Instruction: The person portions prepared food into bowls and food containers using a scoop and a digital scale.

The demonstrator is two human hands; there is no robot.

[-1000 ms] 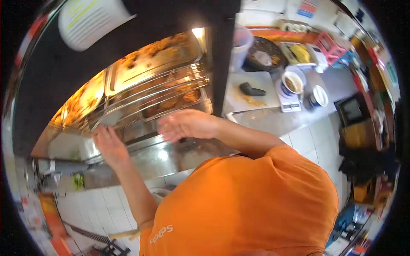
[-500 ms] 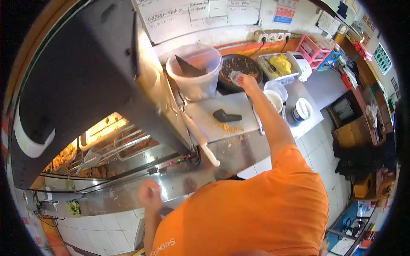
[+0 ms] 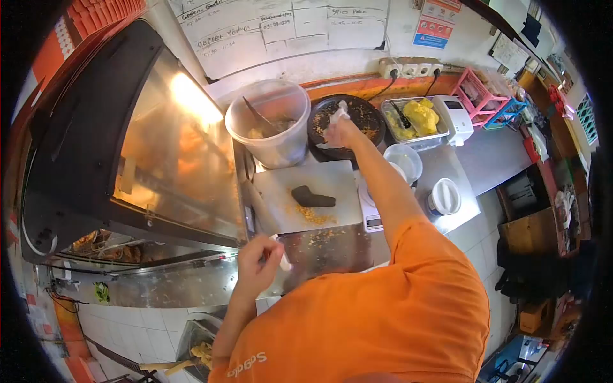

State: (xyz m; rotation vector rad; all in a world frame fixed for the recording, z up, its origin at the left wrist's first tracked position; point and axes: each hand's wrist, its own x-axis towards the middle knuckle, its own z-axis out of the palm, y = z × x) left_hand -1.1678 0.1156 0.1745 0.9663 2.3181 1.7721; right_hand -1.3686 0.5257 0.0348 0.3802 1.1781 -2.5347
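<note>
My right hand (image 3: 341, 133) is closed on a crumpled, whitish see-through plastic bag (image 3: 343, 110), over the wide black stone mortar (image 3: 365, 116) with orange-brown crumbs in it. My left hand (image 3: 257, 263) hovers at the counter's front edge with its fingers curled; what they hold, if anything, I cannot make out. Just beyond it shows the white handle of a knife (image 3: 285, 262), whose blade lies along the cutting board's left side. On the white cutting board (image 3: 271, 182) rests a dark stone pestle (image 3: 313, 196), beside yellow-orange crumbs (image 3: 314, 216).
Left of the mortar stands a large translucent bucket (image 3: 281, 143) with a dark utensil inside. A lit glass food warmer (image 3: 172, 147) fills the left side. To the right are a tray of yellow food (image 3: 418, 118), a white scale (image 3: 372, 220), and a lidded tub (image 3: 446, 196).
My left hand has risen and moved right toward the knife handle. My right hand stays over the mortar, with the plastic now bunched above and below it. The camera view has turned.
</note>
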